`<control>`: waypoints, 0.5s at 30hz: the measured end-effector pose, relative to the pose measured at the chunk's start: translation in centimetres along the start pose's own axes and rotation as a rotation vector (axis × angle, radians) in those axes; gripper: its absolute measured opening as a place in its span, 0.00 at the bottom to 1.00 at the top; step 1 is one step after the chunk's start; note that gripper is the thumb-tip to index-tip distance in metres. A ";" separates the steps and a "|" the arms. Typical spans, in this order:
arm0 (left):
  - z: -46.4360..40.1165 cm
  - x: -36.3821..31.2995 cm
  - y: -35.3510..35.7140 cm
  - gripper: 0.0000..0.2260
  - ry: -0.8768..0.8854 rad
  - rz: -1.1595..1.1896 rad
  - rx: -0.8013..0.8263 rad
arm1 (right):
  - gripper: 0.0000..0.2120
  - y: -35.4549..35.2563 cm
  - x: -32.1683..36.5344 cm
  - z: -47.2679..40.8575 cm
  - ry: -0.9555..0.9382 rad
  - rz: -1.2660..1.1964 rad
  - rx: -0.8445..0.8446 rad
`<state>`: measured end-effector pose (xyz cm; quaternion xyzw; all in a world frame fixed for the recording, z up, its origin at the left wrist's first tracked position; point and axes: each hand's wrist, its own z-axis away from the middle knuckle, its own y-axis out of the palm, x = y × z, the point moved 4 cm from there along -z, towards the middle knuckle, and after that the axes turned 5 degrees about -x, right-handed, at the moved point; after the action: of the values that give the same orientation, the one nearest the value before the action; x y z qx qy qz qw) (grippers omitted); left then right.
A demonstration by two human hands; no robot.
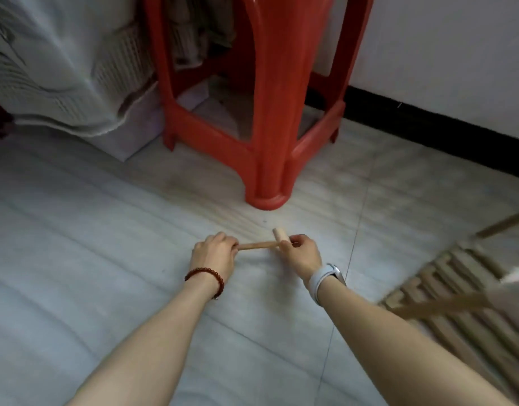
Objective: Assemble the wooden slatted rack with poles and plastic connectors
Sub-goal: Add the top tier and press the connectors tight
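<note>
A short wooden pole [257, 245] is grasped by the left hand [214, 250], its connector [281, 236] pinched by the right hand [300, 253], mid-frame; seating appears underway; a firm, straight push is judged next.

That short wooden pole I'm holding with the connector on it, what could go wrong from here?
1. The left hand grips one end of the pole and the right hand pinches the connector, both held above the floor; pushing at an angle may jam or skew the joint.
2. Fingertips sit right at the joint, so a sudden slide could pinch them.
3. The slatted panel and loose poles lie close by the right arm; an elbow could knock them.
</note>
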<state>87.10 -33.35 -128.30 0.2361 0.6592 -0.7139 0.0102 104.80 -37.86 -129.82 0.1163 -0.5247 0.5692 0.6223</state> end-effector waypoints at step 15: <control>4.7 -3.6 1.4 0.21 0.083 -0.044 0.031 | 0.17 -2.4 -1.4 4.6 -0.157 0.286 0.048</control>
<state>89.24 -39.02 -128.23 0.2511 0.6530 -0.7135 -0.0367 104.66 -42.82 -127.89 0.0994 -0.5692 0.6535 0.4890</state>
